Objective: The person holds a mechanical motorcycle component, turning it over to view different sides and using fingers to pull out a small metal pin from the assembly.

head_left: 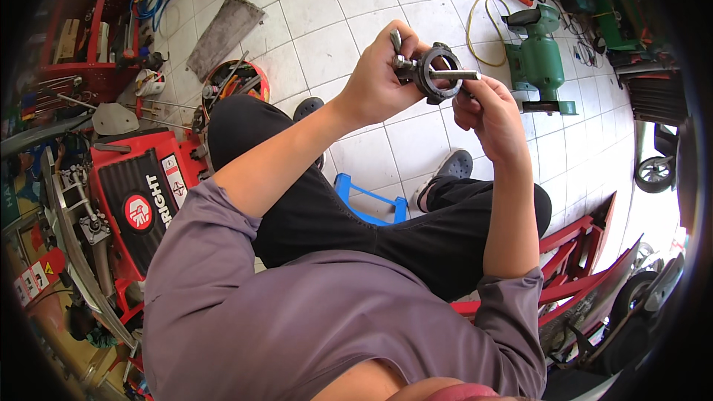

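Out in front of me, above the floor, my left hand (377,78) grips a dark metal ring fitting (428,78) by its left side, where bolt heads and a small lever-like piece stick out. Across the ring's opening lies a bare metal rod (457,74) with a pale tip on the right. My right hand (492,115) has its fingers closed at that tip, close beside the ring's right edge. The exact contact of the right fingertips is partly hidden.
A blue stool frame (368,204) is between my legs. On the left are a red-and-black machine (145,208), a red tool cabinet (93,37) and a round red tub of tools (260,78). A green bench grinder (546,59) stands at right on the tiled floor (356,0).
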Demonstrator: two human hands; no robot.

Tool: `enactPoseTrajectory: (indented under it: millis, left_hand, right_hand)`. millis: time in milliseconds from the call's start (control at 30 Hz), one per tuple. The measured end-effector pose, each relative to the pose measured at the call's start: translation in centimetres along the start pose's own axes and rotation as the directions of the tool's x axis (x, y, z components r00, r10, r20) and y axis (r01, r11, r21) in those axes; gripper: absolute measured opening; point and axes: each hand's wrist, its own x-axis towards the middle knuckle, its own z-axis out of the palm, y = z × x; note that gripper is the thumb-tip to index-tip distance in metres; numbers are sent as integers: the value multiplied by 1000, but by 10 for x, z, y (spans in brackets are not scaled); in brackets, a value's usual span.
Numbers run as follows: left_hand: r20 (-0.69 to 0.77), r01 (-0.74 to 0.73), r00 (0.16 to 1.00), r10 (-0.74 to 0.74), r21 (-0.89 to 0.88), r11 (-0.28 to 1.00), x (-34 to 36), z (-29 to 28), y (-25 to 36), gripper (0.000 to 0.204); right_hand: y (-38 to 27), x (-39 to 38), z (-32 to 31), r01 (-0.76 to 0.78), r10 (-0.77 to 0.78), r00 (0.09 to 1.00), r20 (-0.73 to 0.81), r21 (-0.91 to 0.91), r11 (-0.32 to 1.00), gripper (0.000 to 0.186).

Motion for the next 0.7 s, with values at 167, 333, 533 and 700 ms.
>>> enactPoseTrajectory:
  millis: [167,333,533,700]
  left_hand:
    - [16,-46,999,43,186,982,-1,-3,2,42]
    - [19,-5,1000,1,211,978,1,-4,5,42]
    - [-116,35,993,-33,12,999,1,0,-3,46]
    - [-115,5,993,-6,-15,1000,3,0,-3,46]
  right_hand:
    - [0,0,-9,-96,86,992,98,101,990,32]
    - [6,6,-10,-21,14,998,66,108,994,26]
    - [6,10,-14,22,-25,997,78,38,999,21]
    - [4,8,-6,30,-33,999,33,83,996,21]
